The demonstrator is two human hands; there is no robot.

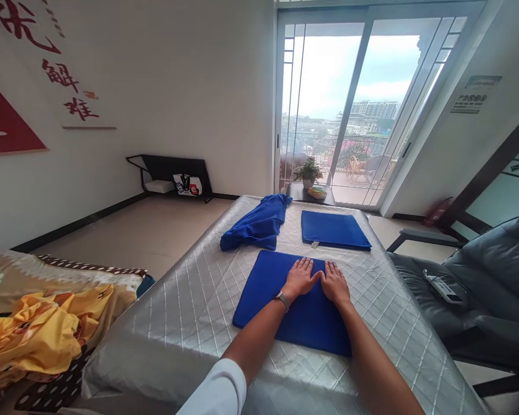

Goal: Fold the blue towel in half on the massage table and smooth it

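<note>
A flat blue cloth [259, 294], squared off like a folded towel, lies on the silver quilted mattress [190, 305]. My left hand [301, 278] rests palm down on its upper middle, fingers stretched out. Beside it, my right hand [334, 282] lies flat near the cloth's right edge, with the two thumbs almost touching. Neither hand grips anything. Farther back on the right is a second folded blue cloth [335, 229] with a small white tag. To its left a crumpled blue cloth [259, 222] lies loosely heaped.
A grey recliner [493, 276] with a remote control [444, 289] on it stands at the right. Yellow fabric [38, 334] is bunched at the left. Past the far end, a small table [296, 193] bears a potted plant [309, 172], before a sliding glass door [363, 109].
</note>
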